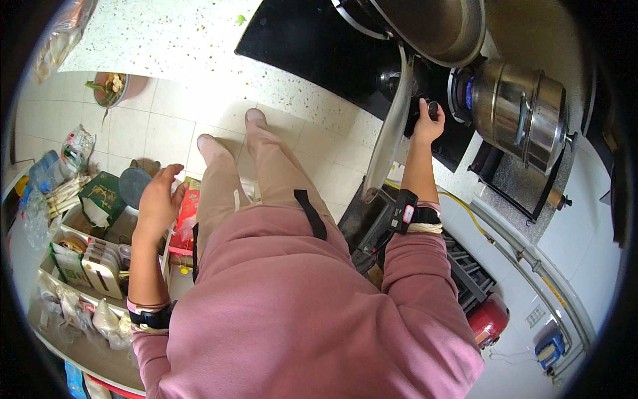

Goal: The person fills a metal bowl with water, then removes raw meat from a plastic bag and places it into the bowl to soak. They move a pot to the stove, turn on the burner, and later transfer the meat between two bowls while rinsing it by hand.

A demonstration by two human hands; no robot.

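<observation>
My right hand (427, 124) has its thumb and fingers around a black control knob (432, 108) on the black glass gas cooktop (314, 50). Close beside that hand, a blue flame (469, 95) burns under a tall stainless steel pot (513, 109). A frying pan (438, 25) sits on the other burner, and its long handle (391, 129) reaches out over the cooktop's front edge, alongside my right forearm. My left hand (160, 199) hangs low at my side with its fingers loosely apart, holding nothing, above a shelf rack.
The white shelf rack (119, 303) on the left holds bags, boxes and a green gift bag (103, 194). A bin with food scraps (114, 92) stands on the tiled floor. Pipes with a yellow hose (466, 209) run along the right wall, near a red appliance (488, 321).
</observation>
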